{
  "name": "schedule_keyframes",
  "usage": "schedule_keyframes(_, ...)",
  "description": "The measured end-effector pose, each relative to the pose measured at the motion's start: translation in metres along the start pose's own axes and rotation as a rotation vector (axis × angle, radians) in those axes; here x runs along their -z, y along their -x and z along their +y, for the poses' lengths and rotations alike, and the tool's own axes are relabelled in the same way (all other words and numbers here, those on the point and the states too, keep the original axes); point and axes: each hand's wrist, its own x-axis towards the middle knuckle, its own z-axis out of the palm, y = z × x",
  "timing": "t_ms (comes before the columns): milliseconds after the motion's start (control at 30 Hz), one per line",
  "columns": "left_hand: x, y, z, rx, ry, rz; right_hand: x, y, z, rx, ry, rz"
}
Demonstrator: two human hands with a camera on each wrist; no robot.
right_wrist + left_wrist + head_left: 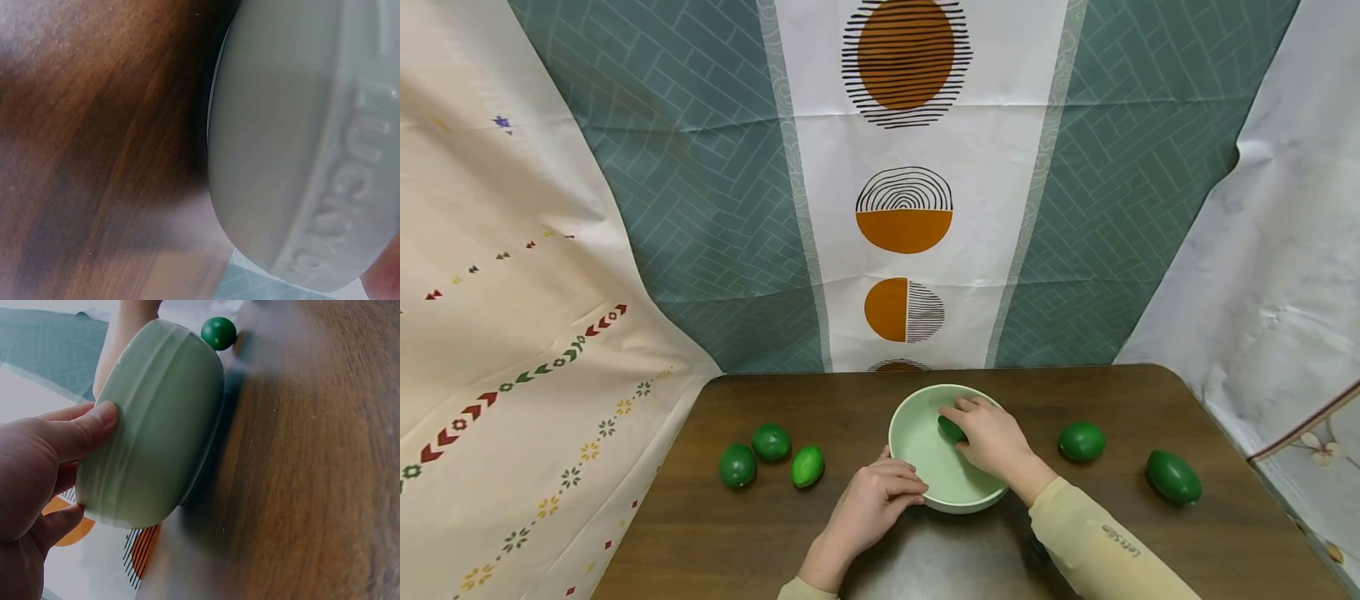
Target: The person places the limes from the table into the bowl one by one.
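A pale green bowl sits on the wooden table. My left hand holds its near left rim, the thumb lying against the bowl's ribbed outer wall in the left wrist view. Reaching over the right rim, my right hand has its fingers around a dark green, lime-like fruit inside the bowl. The hand covers part of that fruit. In the right wrist view the bowl's outer wall, with raised lettering, fills much of the picture and hides the fingers' grip.
Left of the bowl lie two dark green round fruits and a brighter green lime. To the right are another dark green fruit and one with a pointed end. A patterned cloth hangs behind the table.
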Motion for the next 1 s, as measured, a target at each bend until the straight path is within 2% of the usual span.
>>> schedule_keyframes(433,0.001,-0.001,0.002,0.004,0.004,-0.003,0.003,0.002,-0.001,-0.013,-0.014,0.022)
schedule_keyframes(733,-0.001,-0.001,-0.002,0.015,0.015,-0.007,0.008,0.004,-0.001,-0.013,-0.019,0.067)
schedule_keyframes(1000,-0.002,0.000,-0.003,0.010,0.021,-0.004,0.015,0.006,-0.003,-0.045,-0.067,0.050)
